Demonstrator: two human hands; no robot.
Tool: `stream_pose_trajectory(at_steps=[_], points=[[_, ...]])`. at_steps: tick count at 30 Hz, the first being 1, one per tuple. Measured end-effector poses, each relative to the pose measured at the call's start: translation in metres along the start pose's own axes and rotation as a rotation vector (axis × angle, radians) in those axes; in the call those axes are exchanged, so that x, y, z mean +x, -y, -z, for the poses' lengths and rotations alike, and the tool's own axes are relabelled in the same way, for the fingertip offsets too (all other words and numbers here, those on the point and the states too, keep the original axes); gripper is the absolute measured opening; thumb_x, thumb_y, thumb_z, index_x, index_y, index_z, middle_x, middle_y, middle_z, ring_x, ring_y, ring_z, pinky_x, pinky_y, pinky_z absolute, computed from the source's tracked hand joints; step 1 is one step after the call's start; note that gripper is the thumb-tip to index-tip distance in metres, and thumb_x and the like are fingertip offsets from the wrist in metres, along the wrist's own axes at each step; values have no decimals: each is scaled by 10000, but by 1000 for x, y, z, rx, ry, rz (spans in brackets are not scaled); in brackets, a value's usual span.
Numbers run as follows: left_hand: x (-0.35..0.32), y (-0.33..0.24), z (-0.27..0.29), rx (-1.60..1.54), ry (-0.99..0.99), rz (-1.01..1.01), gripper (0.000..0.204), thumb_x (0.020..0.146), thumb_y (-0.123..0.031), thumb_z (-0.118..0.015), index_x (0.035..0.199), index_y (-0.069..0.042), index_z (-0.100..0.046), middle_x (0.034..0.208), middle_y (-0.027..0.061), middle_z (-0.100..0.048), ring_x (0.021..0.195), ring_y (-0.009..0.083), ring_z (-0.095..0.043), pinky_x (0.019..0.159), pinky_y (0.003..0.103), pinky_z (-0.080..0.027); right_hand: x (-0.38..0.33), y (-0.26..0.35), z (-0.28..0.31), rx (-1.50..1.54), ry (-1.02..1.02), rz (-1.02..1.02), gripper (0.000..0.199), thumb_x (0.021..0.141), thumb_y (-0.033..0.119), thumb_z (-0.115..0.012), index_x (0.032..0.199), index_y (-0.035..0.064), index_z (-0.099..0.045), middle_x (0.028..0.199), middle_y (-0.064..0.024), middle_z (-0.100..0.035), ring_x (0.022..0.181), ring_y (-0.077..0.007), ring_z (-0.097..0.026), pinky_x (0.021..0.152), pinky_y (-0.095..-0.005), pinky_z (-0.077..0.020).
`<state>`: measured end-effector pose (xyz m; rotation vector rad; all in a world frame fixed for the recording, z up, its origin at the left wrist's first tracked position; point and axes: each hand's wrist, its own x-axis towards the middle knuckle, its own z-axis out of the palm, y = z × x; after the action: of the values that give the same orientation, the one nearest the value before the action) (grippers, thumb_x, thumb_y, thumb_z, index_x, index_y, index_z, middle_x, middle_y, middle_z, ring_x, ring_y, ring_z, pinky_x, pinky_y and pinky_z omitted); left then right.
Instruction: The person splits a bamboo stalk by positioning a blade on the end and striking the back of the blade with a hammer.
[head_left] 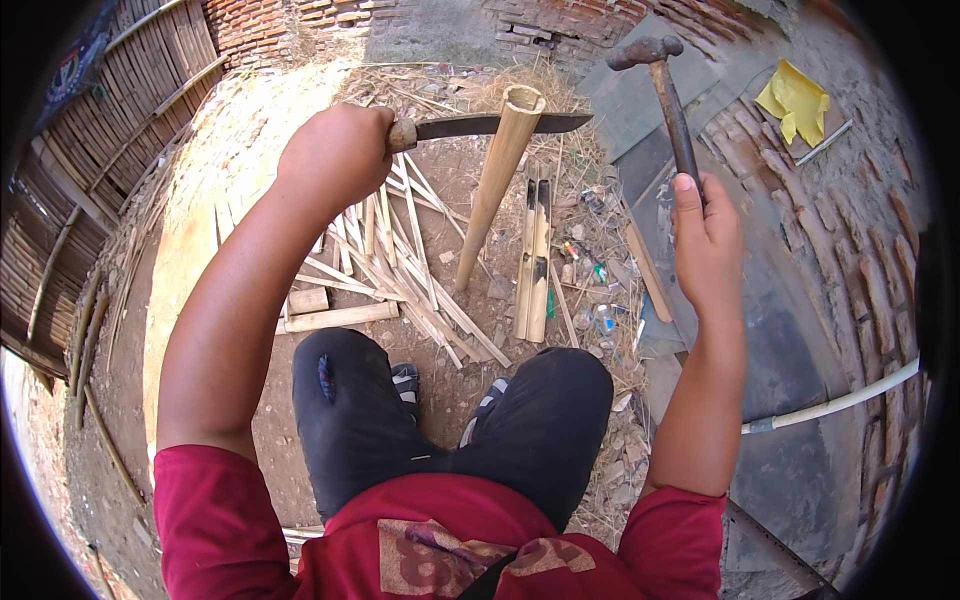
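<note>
My left hand (335, 160) is closed round the wooden handle of a machete (455, 126), its dark blade pointing right. The blade crosses the upper part of an upright bamboo pole (492, 190), whose hollow top faces up. Bamboo covers the middle of the blade; whether the blade is in the pole or behind it I cannot tell. The pole's foot is on the ground in front of my knees. In my right hand (708, 235) is a hammer (668, 90), held up by its dark handle with the head at the top, apart from the pole and machete.
Split bamboo strips (400, 260) lie heaped left of the pole, with short bamboo pieces (340, 318) nearer me. A halved bamboo length (535, 265) lies to its right. Dark sheets (770, 370) and a brick wall (850, 230) flank my right side. A woven bamboo wall (140, 90) stands left.
</note>
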<state>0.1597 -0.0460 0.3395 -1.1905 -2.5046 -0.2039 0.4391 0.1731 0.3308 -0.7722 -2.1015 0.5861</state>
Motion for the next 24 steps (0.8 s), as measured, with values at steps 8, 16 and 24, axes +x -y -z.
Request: stream_pose_trajectory(at_steps=[8,16,24], points=[[3,9,-6,20,-20,-15,165,918,-182,-627,947,-26,-674,831,232,-709,813,419,-702,786,526,-568,-4,-21,-34,-152,152,84,394,1068,375,-564,1134,-7,-633,719,-122,-602,671,-231,-583,656,-388,-470],[0,15,-11,23,-11,0,175,931,-189,-620,951,-25,-680,832,223,-714,816,413,-704,788,514,-570,4,11,-10,116,-58,23,366,1070,361,-564,1101,4,-639,700,-98,-589,660,-220,-574,647,-380,-462],[-1,5,-8,28,46,45,167,880,-148,-642,1011,-78,-719,917,176,-740,872,377,-725,791,490,-590,5,-2,-17,66,57,18,371,1078,376,-546,1042,18,-637,681,-81,-560,627,-194,-541,621,-384,-451]])
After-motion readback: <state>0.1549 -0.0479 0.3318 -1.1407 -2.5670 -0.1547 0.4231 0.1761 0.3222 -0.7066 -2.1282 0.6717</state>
